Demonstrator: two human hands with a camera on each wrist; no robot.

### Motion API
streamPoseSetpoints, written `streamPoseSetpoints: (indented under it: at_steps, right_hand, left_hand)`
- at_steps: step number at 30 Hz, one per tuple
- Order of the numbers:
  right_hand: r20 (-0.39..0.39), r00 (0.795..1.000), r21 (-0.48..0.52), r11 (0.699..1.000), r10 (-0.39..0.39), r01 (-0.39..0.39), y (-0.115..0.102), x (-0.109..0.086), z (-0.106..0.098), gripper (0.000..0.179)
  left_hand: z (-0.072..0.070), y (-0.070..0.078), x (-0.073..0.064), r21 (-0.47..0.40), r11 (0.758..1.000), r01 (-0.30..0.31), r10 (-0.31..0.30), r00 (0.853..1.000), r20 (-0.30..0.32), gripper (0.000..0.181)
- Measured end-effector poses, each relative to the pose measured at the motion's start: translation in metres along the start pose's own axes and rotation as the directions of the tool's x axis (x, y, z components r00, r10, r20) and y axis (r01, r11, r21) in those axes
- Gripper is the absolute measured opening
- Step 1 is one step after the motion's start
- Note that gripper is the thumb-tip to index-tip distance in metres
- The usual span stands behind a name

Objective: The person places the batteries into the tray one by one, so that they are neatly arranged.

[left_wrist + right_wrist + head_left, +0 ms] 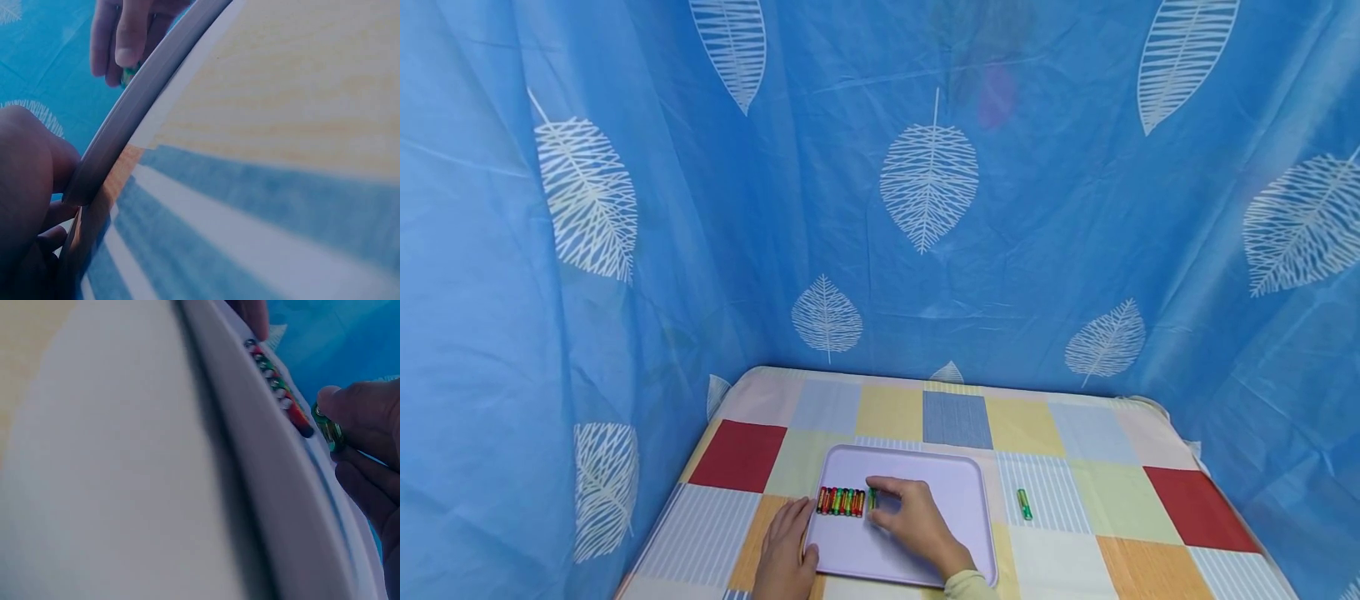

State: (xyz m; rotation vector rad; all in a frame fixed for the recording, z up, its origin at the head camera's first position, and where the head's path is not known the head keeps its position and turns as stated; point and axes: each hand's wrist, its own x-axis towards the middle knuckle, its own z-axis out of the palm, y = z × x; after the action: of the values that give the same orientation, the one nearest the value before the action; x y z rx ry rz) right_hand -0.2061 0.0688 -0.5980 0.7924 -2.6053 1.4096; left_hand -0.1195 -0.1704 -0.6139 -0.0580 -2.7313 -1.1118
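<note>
On the lilac tray (925, 554), several red and green batteries (841, 502) lie side by side in a row near its left edge. My right hand (917, 521) pinches a green battery (330, 428) between thumb and fingers, just to the right of that row. Whether this battery touches the tray is hard to tell. Along the tray's left rim rests my left hand (786, 546), fingers fairly straight and touching the edge. In the left wrist view, part of the left hand (28, 156) lies against the rim (134, 94).
Another green battery (1024, 504) lies on the table to the right of the tray. A patchwork-patterned cloth (1052, 533) covers the table. Blue curtains (1000, 208) with white leaf prints surround it at the back and sides.
</note>
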Motion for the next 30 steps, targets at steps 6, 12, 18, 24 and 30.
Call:
streamPoseSetpoints:
  at_steps: [6, 12, 18, 24, 30]
  right_hand:
    - [-0.024, 1.0, -0.053, 0.999, -0.006, 0.005, 0.001, -0.001, 0.011, 0.05]
    - [-0.029, 0.999, -0.081, 0.997, -0.018, 0.016, -0.001, 0.002, 0.015, 0.05]
    - [-0.018, 1.0, -0.102, 0.995, 0.001, -0.003, -0.002, 0.001, 0.014, 0.051]
    - [-0.018, 1.0, -0.106, 0.994, 0.009, -0.011, 0.002, -0.002, 0.002, 0.05]
    - [-0.02, 0.999, -0.087, 0.996, 0.025, -0.027, 0.009, -0.005, -0.022, 0.049]
  left_hand:
    - [0.003, -0.001, 0.0, -0.011, 1.0, 0.009, -0.009, 1.0, 0.001, 0.065]
    - [0.003, -0.001, 0.001, -0.007, 1.0, 0.012, -0.012, 1.0, 0.006, 0.066]
    - [0.003, 0.0, 0.002, -0.018, 1.0, 0.017, -0.017, 1.0, 0.011, 0.065]
    - [0.001, 0.001, 0.002, -0.008, 1.0, 0.009, -0.009, 1.0, 0.015, 0.065]
    - [0.001, 0.001, 0.001, -0.01, 1.0, 0.023, -0.023, 1.0, 0.016, 0.065]
